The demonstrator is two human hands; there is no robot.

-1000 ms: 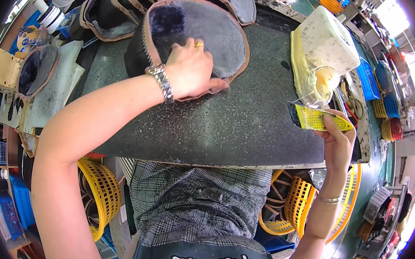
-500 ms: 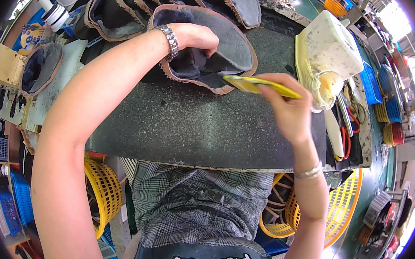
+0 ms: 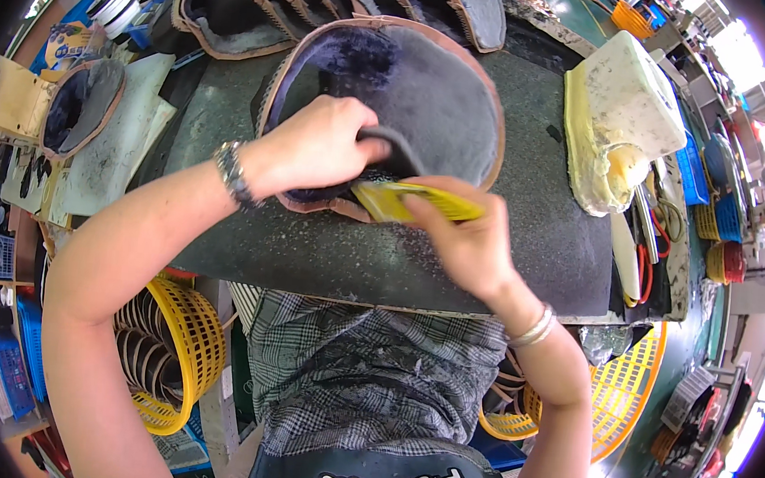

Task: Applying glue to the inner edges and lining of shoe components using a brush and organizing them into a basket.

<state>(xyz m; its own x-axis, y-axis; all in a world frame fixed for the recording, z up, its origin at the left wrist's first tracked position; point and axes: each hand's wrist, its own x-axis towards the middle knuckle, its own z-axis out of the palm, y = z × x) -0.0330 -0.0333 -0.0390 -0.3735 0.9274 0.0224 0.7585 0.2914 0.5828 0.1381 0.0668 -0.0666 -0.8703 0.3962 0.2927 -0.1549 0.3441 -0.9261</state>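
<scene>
A dark shoe upper (image 3: 452,92) with grey lining and a brown toothed rim lies open on the black work surface. My left hand (image 3: 323,140) reaches over its left side, fingers closed on a dark flap (image 3: 399,144) of the upper. In my right hand (image 3: 468,241) is a flat yellow tool (image 3: 394,202) with a paler end. That end sits at the upper's near edge, just below my left fingers. What kind of tool it is, I cannot tell. The inside of the upper below my left hand is partly hidden.
Several similar uppers (image 3: 239,12) stand in a row at the back. A white container (image 3: 632,97) coated in yellowish residue stands to the right, beside red-handled scissors (image 3: 645,269). Another upper (image 3: 83,108) lies at left. Yellow baskets (image 3: 199,341) flank my lap below the table edge.
The upper has shifted nearer to me and turned more open. My left hand has moved left and nearer and now holds up a flap. The yellow tool has moved left and nearer.
</scene>
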